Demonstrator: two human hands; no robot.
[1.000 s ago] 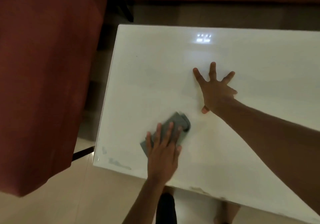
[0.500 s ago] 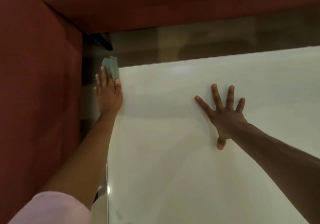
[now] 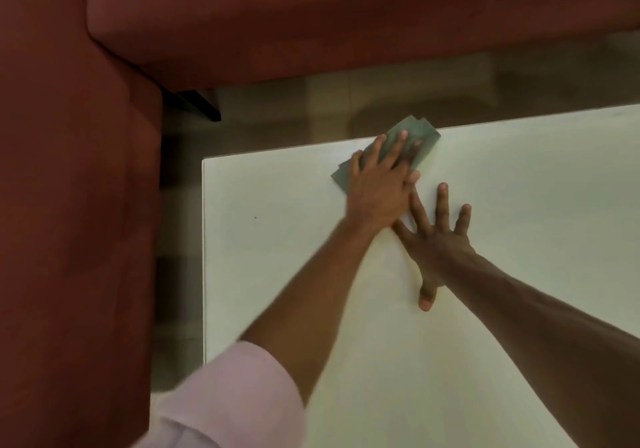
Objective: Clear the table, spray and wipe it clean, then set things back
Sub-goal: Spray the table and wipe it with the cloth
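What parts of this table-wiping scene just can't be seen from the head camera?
- Cloth: mostly covered by the left hand.
- Right hand: its index finger partly hidden under the left hand.
- Table: cut off by the right and bottom edges.
- Left sleeve: motion-blurred.
- Sofa: cropped at the top and left.

Hidden, cropped and blurred parts

Cloth (image 3: 414, 137) mostly covered by left hand (image 3: 377, 188); only its far corner and a left edge show, part overhangs the table edge. Left hand and forearm motion-blurred, fingertip detail soft. Right hand (image 3: 438, 243): index finger base hidden under left hand; forearm cut by right and bottom edges. Pink sleeve (image 3: 225, 395) cut at bottom. Table (image 3: 277, 239) runs off right and bottom. Sofa (image 3: 69, 205) cropped left and top.
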